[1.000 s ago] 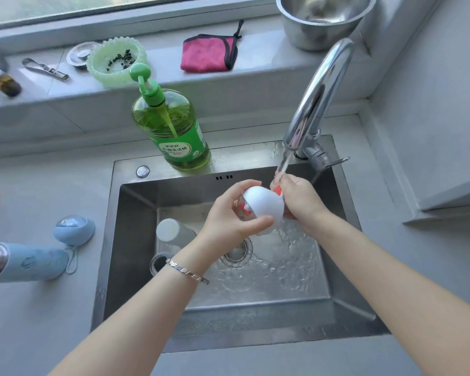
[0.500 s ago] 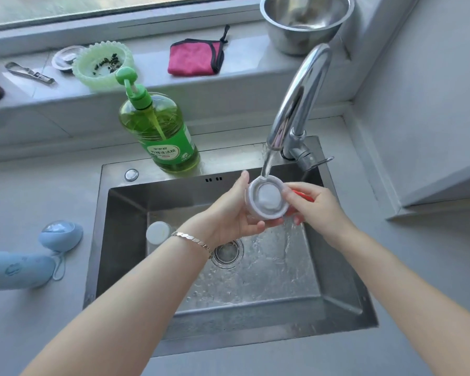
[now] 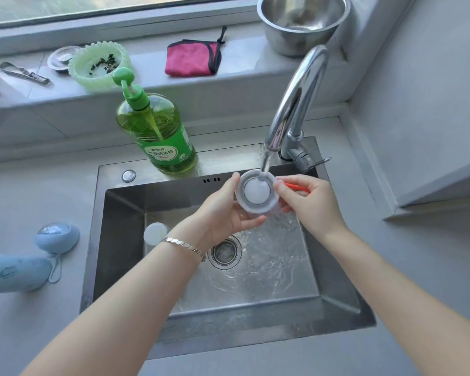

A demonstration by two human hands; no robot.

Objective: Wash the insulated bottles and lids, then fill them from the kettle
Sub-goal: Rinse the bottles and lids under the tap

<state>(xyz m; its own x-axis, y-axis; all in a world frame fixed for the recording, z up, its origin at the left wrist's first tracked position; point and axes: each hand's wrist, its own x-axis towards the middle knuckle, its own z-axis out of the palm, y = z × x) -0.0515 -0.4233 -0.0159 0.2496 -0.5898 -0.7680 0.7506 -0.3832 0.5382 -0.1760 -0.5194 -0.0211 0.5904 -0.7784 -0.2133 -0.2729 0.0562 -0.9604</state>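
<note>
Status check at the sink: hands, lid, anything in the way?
Left hand grips white lid, hollow side up under running tap. Right hand pinches its red strap. Nothing blocks the stream.

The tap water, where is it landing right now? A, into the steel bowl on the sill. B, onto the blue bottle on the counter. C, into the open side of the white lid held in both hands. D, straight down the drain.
C: the stream from the faucet falls into the hollow of the white lid, which the left hand and right hand hold above the sink.
</note>
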